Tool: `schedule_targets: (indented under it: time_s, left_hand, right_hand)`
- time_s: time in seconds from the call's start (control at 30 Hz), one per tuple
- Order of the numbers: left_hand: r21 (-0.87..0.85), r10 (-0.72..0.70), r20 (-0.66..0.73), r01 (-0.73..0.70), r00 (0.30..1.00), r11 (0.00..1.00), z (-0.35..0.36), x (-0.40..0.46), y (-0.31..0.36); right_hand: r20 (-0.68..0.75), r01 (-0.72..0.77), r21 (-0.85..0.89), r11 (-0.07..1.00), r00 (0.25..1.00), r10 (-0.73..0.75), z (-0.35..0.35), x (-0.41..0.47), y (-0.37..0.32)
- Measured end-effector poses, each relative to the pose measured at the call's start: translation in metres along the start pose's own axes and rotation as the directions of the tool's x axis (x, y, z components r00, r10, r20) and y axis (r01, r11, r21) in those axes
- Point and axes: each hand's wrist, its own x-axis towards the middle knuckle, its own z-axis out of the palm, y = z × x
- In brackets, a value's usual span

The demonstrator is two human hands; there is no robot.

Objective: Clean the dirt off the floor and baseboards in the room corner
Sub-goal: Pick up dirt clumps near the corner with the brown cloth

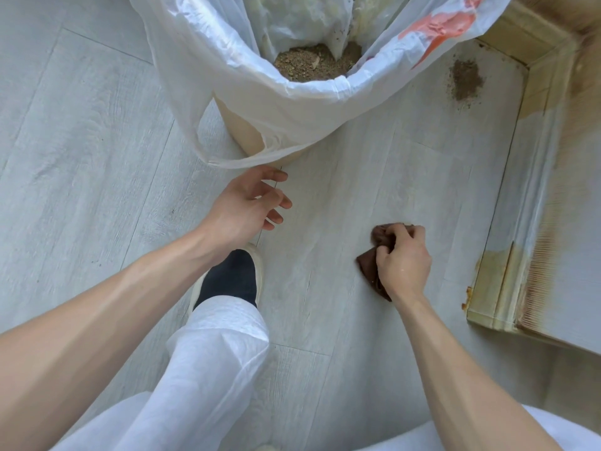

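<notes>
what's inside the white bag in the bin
The white bag lining the bin holds brown dirt with small bits of debris. Anything beneath that dirt is covered.

A: What finish has the floor?
B: Pale grey planks with a matt, wood-grain texture and fine seams between boards.

A: And the bag at twelve o'clock?
B: Thin, translucent white plastic, crinkled and faintly glossy, with an orange print; it lines a smooth, matt beige bin and holds dry, granular dirt.

A: The pile at one o'clock?
B: The same brown, gritty, crumbly material.

A: The baseboards at three o'clock?
B: Moulded, smooth, off-white trim, stained yellow-brown in patches.

A: The cloth under the right hand?
B: Soft, matt brown fabric, crumpled.

A: The trouser leg?
B: White, lightly crinkled fabric, matt.
</notes>
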Motion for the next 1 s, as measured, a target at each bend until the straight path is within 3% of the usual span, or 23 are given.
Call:
schedule_targets:
  time_s: [0.07, 0.2, 0.27, 0.33, 0.4, 0.43, 0.5, 0.6, 0.73, 0.8, 0.87, 1.0]
  left_hand:
    - [-0.008, -0.004, 0.000, 0.004, 1.000, 1.000, -0.002, -0.001, -0.002]
    - [-0.024, -0.013, -0.024, 0.013, 1.000, 1.000, -0.007, -0.001, -0.004]
    - [-0.018, -0.010, -0.026, 0.010, 1.000, 1.000, -0.009, -0.001, -0.002]
    - [-0.015, -0.008, -0.026, 0.007, 1.000, 1.000, -0.011, -0.001, -0.003]
    - [-0.021, -0.005, -0.035, 0.005, 0.999, 1.000, -0.012, 0.000, -0.003]
    - [-0.030, -0.005, -0.040, 0.004, 0.999, 1.000, -0.013, 0.001, -0.004]
    - [-0.035, -0.005, -0.042, 0.003, 0.999, 0.999, -0.011, 0.001, -0.003]
    - [-0.025, 0.004, -0.022, -0.005, 1.000, 1.000, -0.005, -0.002, -0.001]
    - [0.017, 0.033, 0.021, -0.033, 0.999, 0.999, -0.001, -0.005, -0.003]
    - [0.058, 0.047, 0.034, -0.049, 0.998, 0.997, -0.002, -0.007, -0.004]
    - [0.110, 0.087, 0.059, -0.094, 0.994, 0.990, -0.001, -0.012, 0.002]
    - [0.234, 0.246, 0.262, -0.309, 0.933, 0.922, 0.010, -0.032, 0.034]
  right_hand:
    - [0.003, 0.046, 0.017, 0.999, 0.999, -0.046, 0.012, -0.013, -0.025]
    - [0.055, 0.334, 0.049, 0.941, 0.940, -0.336, 0.044, -0.058, -0.101]
    - [0.111, 0.508, 0.012, 0.862, 0.856, -0.506, 0.053, -0.076, -0.113]
    - [0.185, 0.683, -0.023, 0.730, 0.721, -0.668, 0.050, -0.081, -0.090]
    - [0.266, 0.788, -0.037, 0.615, 0.601, -0.754, 0.041, -0.082, -0.050]
    - [0.298, 0.795, -0.052, 0.604, 0.590, -0.750, 0.034, -0.079, -0.032]
    - [0.294, 0.690, -0.105, 0.716, 0.709, -0.641, 0.020, -0.063, -0.003]
    - [0.182, 0.368, -0.168, 0.914, 0.923, -0.338, -0.003, -0.020, 0.033]
    - [0.023, 0.019, 0.009, 1.000, 1.000, -0.019, -0.031, 0.015, 0.063]
    - [-0.015, -0.127, 0.261, 0.957, 0.991, 0.136, -0.045, 0.020, 0.064]
    - [0.028, -0.210, 0.552, 0.807, 0.972, 0.233, -0.069, 0.019, 0.054]
    - [0.085, -0.165, 0.846, 0.506, 0.981, 0.177, -0.137, 0.011, 0.013]
